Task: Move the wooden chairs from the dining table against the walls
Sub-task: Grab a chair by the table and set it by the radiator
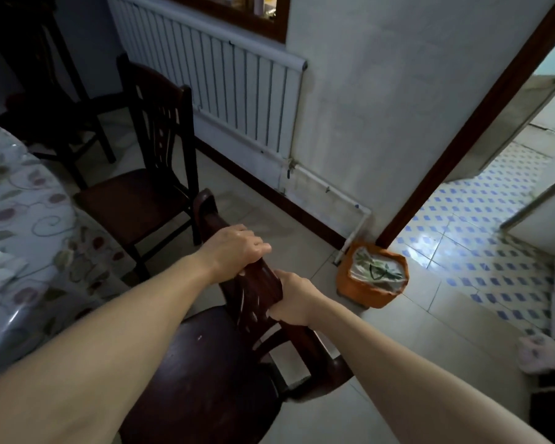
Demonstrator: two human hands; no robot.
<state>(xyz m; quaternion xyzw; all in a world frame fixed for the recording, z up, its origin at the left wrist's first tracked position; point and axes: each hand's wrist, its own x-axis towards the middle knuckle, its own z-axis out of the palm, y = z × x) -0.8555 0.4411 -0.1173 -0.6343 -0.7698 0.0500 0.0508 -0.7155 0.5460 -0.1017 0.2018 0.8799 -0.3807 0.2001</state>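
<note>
A dark wooden chair stands right below me, its round seat toward me and its backrest pointing away. My left hand is closed over the top rail of that backrest. My right hand grips the backrest's right side, a little lower. A second dark wooden chair stands beyond it beside the dining table, which has a floral cloth under clear plastic. A third dark chair sits in shadow at the far left.
A white radiator runs along the far wall under a window. An orange waste bin stands on the floor by the wall corner. To the right a doorway opens onto a blue-patterned tile floor. A pink slipper lies at right.
</note>
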